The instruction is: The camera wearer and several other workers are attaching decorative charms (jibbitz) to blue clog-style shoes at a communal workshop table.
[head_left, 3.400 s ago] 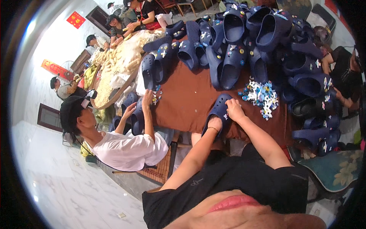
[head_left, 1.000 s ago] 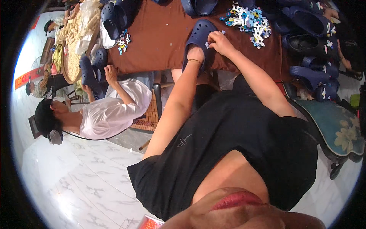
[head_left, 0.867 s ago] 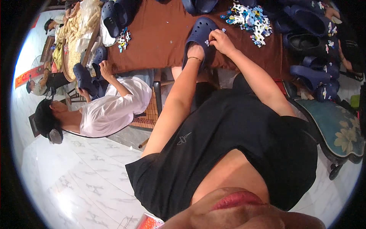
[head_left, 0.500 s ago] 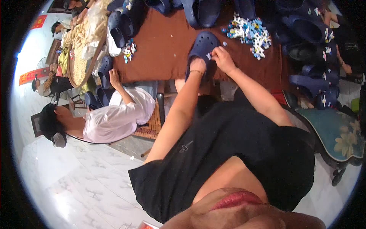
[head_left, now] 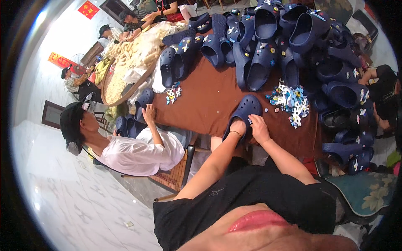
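A navy clog [head_left: 248, 106] with round holes in its upper rests at the near edge of the brown-covered table [head_left: 201, 106], toe pointing away from me. My left hand [head_left: 238, 126] reaches into its foot opening and holds it from within; those fingers are hidden inside. At the clog's right side my right hand [head_left: 259, 129] is closed in a pinch, fingertips against the upper. Between them shows a small pale shoe charm [head_left: 250, 121], partly covered. To the right of the clog lies a heap of white, blue and yellow charms [head_left: 293, 104], with a few loose pieces nearby.
Navy clogs [head_left: 261, 62], many with charms, crowd the table's far side and right end. At left, a person in a white shirt [head_left: 138, 150] handles another clog. A round basket [head_left: 130, 90] of pale pieces stands beyond. A patterned chair [head_left: 364, 194] is at right.
The view has tilted up, so more of the far clogs shows. My right fingertips have come closer against the clog's side with the charm. My left hand stays inside the clog.
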A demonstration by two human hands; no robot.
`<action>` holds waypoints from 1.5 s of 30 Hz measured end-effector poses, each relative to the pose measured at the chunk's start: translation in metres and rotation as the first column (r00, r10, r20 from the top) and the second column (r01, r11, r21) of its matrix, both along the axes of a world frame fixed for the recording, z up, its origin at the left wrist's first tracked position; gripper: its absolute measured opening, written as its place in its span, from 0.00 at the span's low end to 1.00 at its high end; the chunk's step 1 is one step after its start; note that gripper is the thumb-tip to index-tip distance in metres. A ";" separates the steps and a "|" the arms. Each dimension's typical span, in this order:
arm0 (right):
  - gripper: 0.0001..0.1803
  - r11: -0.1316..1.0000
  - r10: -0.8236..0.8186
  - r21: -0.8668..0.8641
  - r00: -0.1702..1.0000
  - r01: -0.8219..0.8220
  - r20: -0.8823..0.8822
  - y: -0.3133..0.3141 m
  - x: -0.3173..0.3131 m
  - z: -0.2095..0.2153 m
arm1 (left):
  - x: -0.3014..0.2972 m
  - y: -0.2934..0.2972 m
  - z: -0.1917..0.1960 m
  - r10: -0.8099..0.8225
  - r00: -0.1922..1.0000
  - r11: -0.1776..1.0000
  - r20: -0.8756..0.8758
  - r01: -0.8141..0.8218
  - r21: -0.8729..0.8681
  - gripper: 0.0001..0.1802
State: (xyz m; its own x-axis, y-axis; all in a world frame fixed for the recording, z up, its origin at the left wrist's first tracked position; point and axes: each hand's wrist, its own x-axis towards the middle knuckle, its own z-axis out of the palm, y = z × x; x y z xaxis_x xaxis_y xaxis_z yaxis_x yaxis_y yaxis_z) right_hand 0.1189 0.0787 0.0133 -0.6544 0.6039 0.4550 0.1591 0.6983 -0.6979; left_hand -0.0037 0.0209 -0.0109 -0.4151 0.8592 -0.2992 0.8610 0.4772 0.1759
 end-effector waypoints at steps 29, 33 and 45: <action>0.13 0.979 0.170 0.120 0.985 -0.165 -0.037 0.018 0.002 0.022 | 0.000 0.000 0.002 0.000 1.000 1.000 -0.028 0.000 -0.002 0.14; 0.14 0.984 0.161 0.083 0.985 -0.156 -0.062 0.014 0.005 0.012 | 0.000 0.002 0.003 -0.029 0.999 0.999 -0.032 0.029 -0.015 0.14; 0.09 0.967 0.241 0.098 0.970 -0.236 -0.042 0.027 -0.003 0.006 | -0.001 -0.005 -0.003 0.006 1.000 1.000 -0.017 -0.005 0.030 0.14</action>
